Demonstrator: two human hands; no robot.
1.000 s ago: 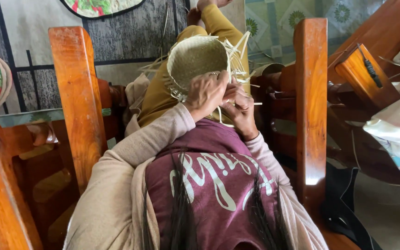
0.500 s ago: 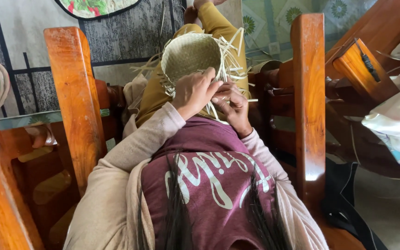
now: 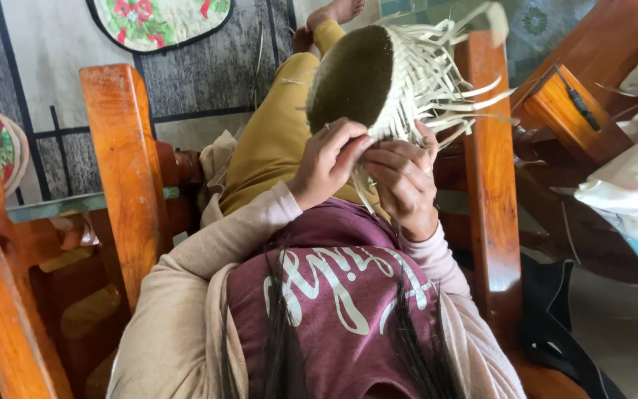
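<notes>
We are holding the woven basket (image 3: pixel 363 74) up over our lap, centre frame | left hand (image 3: pixel 326 162) gripping its rim | right hand (image 3: pixel 404 181) pinching loose strips (image 3: pixel 452 81) | we are keeping each strip flat, taut and tight against the weave.

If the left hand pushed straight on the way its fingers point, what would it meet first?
The left hand already touches the woven straw piece at its rim, so it would press into that weave, beside the right hand. Depth is unclear.
</notes>
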